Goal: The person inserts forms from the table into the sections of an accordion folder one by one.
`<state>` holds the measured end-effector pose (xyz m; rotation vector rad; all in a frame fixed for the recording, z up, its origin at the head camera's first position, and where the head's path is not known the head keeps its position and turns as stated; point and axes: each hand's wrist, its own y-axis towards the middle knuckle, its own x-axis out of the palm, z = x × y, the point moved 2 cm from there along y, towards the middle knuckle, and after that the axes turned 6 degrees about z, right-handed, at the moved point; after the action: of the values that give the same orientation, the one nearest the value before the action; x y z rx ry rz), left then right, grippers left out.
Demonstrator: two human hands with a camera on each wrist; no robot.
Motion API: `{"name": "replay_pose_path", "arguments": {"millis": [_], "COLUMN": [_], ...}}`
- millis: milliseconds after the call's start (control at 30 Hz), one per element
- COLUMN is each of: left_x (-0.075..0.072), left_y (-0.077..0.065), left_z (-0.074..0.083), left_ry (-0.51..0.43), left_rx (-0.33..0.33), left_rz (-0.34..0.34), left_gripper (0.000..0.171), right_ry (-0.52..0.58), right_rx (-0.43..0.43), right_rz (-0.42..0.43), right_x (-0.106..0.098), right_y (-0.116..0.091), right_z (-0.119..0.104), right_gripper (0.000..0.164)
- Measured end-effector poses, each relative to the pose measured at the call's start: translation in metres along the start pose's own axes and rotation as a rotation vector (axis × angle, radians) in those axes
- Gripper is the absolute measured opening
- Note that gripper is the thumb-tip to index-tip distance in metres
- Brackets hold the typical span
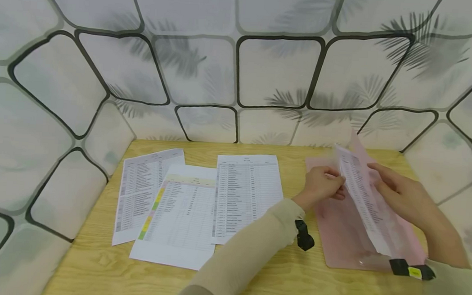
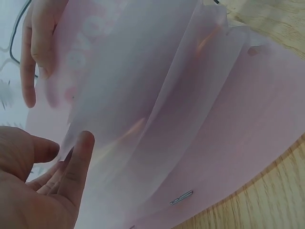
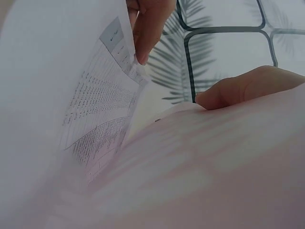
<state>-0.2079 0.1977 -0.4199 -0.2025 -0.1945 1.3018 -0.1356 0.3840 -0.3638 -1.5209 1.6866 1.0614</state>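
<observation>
Two hands work at the pink folder (image 1: 341, 242) on the table (image 1: 276, 278): the left hand (image 1: 322, 183), fingers curled, pinches the edge of a raised sheet (image 1: 361, 198); the right hand (image 1: 409, 201) holds the lifted cover between slightly parted thumb and fingers. Leftward, three printed papers (image 1: 183, 218) partly overlap. Behind stands a patterned wall (image 1: 279, 73).

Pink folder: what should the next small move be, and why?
Probably spread the pink folder wider with the right hand: that hand holds the raised cover, and the printed sheet leans close to it, the left hand at its edge.
</observation>
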Motion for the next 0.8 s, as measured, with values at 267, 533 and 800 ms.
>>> {"name": "replay_pose_path", "arguments": {"millis": [267, 533, 800], "left_x": [-0.016, -0.060, -0.114], "left_y": [0.004, 0.007, 0.009], "left_z": [-0.007, -0.015, -0.018], "left_ry": [-0.016, 0.037, 0.080], "left_rx": [0.015, 0.001, -0.008], "left_rz": [-0.010, -0.062, -0.079], "left_gripper": [0.012, 0.028, 0.037], "right_ry": [-0.002, 0.002, 0.006], "right_rx": [-0.001, 0.000, -0.011], "right_rz": [-0.006, -0.016, -0.005], "right_x": [0.001, 0.003, 0.003], "right_y": [0.001, 0.001, 0.001], "right_z": [0.002, 0.001, 0.002], "right_gripper": [0.053, 0.054, 0.053]}}
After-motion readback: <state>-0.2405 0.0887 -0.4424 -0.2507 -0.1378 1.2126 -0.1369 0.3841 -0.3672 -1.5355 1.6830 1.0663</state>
